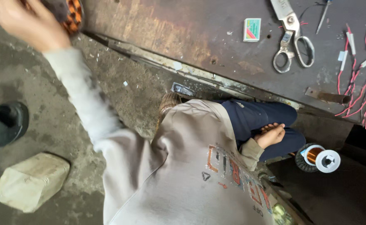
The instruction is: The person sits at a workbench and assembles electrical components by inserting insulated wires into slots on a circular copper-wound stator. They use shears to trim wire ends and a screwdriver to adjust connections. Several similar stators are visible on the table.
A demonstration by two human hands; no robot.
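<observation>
My left hand (24, 23) is stretched out to the upper left and is blurred. Its fingers reach a dark round object with orange-copper windings (72, 14) at the top edge; whether it grips the object cannot be made out. A pale grey sleeve runs from that hand down to my beige sweatshirt. My right hand (270, 135) rests on my navy trouser leg with the fingers loosely laid out and nothing in it. A white spool of copper wire (318, 157) stands on the floor just right of that hand.
A dark, rusty metal worktop (170, 25) bears large scissors (293, 39), a small flat box (252, 29) and several red wires with white sleeves (360, 83). On the concrete floor at the left lie a stone block (32, 181) and a black shoe (5, 123).
</observation>
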